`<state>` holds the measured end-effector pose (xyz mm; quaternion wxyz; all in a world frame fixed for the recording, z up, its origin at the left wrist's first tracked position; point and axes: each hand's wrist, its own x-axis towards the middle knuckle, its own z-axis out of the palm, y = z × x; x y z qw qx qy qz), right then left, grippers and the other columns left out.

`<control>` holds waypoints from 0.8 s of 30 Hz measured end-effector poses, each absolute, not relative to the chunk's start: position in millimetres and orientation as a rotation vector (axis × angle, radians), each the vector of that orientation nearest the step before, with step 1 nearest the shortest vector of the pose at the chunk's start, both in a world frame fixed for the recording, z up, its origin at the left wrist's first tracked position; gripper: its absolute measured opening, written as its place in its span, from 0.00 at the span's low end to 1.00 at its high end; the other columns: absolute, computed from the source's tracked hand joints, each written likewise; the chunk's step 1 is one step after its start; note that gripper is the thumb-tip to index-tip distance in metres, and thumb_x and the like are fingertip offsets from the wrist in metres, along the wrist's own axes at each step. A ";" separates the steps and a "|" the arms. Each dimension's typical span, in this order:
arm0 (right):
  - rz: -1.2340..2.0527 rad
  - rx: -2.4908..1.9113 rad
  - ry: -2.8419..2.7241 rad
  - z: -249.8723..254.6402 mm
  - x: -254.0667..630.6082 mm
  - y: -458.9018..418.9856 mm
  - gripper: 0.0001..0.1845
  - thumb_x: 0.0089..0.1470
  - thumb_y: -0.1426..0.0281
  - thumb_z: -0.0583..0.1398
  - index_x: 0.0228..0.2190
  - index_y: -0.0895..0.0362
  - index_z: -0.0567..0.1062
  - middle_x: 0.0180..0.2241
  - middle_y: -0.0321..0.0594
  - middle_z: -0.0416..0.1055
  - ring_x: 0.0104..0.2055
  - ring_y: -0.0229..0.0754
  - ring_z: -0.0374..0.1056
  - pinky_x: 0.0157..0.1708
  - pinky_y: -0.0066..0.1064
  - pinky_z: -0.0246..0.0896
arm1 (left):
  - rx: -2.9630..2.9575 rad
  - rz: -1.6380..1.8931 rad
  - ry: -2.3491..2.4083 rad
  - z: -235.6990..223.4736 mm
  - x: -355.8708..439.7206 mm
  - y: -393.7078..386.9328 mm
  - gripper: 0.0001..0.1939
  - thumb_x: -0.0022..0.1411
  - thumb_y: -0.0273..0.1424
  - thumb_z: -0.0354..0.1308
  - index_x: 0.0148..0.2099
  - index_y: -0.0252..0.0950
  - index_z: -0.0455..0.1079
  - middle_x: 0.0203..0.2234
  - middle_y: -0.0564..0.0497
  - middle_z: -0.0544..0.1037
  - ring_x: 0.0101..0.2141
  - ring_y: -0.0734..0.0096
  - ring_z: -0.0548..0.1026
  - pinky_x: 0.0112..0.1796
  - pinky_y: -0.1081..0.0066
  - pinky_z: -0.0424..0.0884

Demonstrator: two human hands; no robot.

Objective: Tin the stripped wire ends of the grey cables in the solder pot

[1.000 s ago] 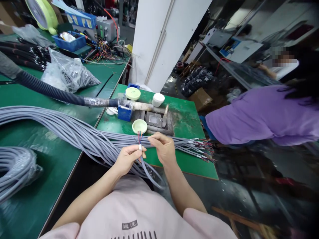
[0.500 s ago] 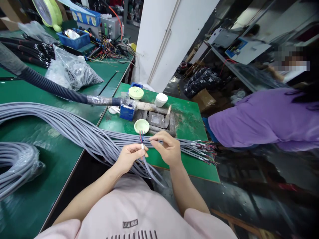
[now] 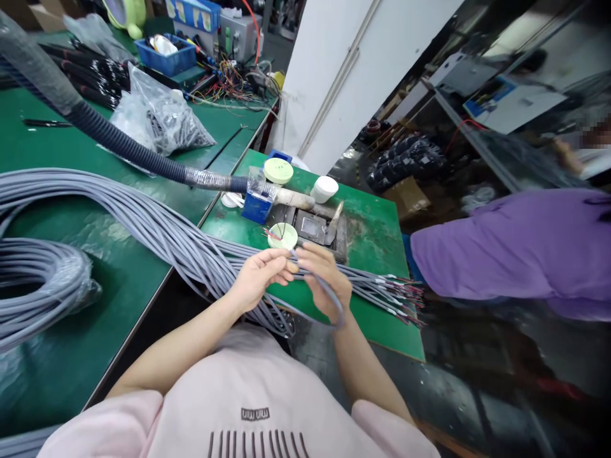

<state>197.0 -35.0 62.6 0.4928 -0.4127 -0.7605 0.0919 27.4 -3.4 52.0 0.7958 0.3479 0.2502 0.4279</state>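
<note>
A grey cable (image 3: 333,298) arcs from my hands down over the right wrist side. Its stripped end spreads into thin coloured wires (image 3: 273,235) above a pale green bowl (image 3: 289,236). My right hand (image 3: 327,277) is closed around the cable just behind that end. My left hand (image 3: 265,275) has its thumb and forefinger pinched at the cable's end, the other fingers curled. Beneath both hands runs a thick bundle of grey cables (image 3: 191,250), whose stripped ends (image 3: 405,294) lie towards the right edge of the green table.
Behind the bowl stand a soiled metal block (image 3: 312,226), a blue box (image 3: 256,207), a white cup (image 3: 324,189) and a green lid (image 3: 278,170). A ribbed hose (image 3: 128,149) crosses from the left. A person in a purple top (image 3: 515,248) is at the right.
My right hand has come in and taken hold of the cable. The wires have tipped from upright to pointing left over the bowl. The view has shifted somewhat.
</note>
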 end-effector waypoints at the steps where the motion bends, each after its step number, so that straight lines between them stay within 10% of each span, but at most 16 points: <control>1: 0.196 -1.056 -1.807 65.2 199.5 -30.2 0.14 0.61 0.67 0.55 0.46 0.49 0.76 0.46 0.43 0.76 0.54 0.49 0.67 0.53 0.49 0.64 | 0.850 0.966 0.586 49.3 23.4 -4.2 0.22 0.51 0.44 0.67 0.40 0.31 0.73 0.26 0.49 0.79 0.27 0.73 0.76 0.31 0.73 0.71; 7: 0.087 -1.273 -1.766 73.9 212.3 6.9 0.12 0.61 0.67 0.55 0.39 0.54 0.78 0.39 0.44 0.75 0.44 0.45 0.70 0.47 0.40 0.66 | 1.635 1.317 0.908 22.6 -2.9 -4.1 0.07 0.59 0.33 0.61 0.36 0.36 0.77 0.29 0.47 0.80 0.31 0.67 0.74 0.38 0.66 0.68; 24: -0.117 -1.341 -2.041 66.8 199.3 43.7 0.12 0.61 0.66 0.55 0.37 0.55 0.78 0.33 0.42 0.75 0.40 0.44 0.67 0.44 0.39 0.57 | 2.025 1.399 0.830 5.5 -6.2 2.0 0.06 0.63 0.28 0.57 0.39 0.35 0.75 0.29 0.47 0.81 0.29 0.69 0.74 0.34 0.69 0.69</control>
